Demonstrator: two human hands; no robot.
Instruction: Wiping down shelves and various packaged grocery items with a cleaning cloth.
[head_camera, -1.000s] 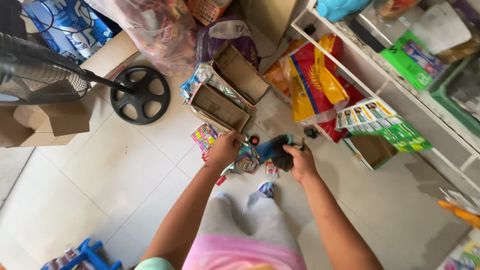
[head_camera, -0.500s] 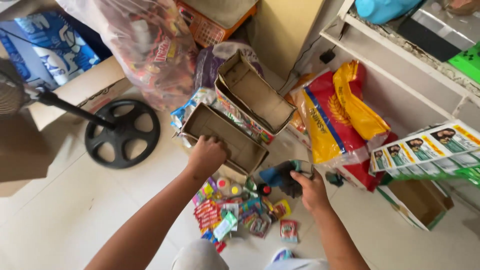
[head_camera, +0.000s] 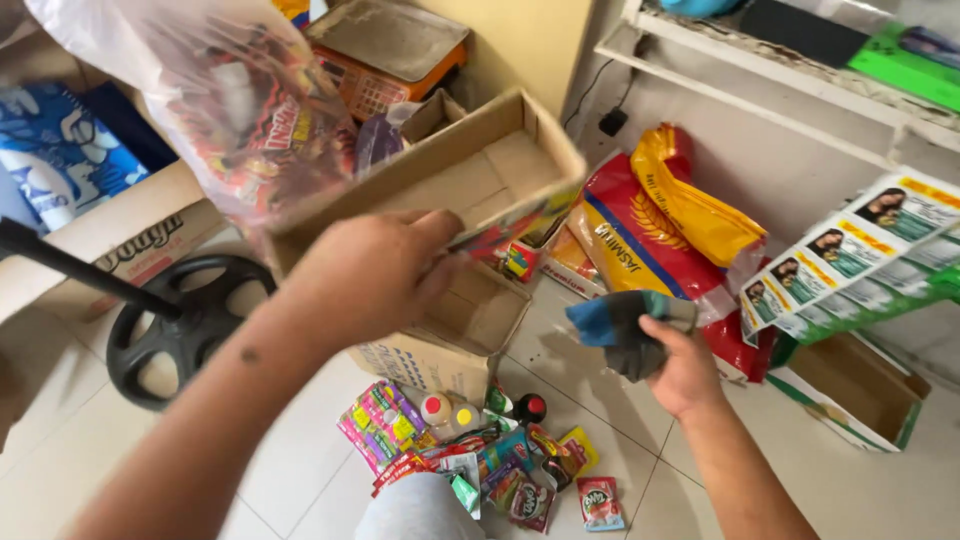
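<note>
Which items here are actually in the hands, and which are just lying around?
In hand:
- left hand lifting an empty cardboard tray box
- right hand gripping a blue and grey cloth

Lying about:
- snack sachets and small bottles on the floor
- second cardboard box below
- rice sack
- fan base
- weighing scale

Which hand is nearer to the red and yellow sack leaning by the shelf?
Right. The right hand, gripping a blue and grey cloth, is just in front of the red and yellow sack. The left hand holds a lifted cardboard box farther to the left.
</note>
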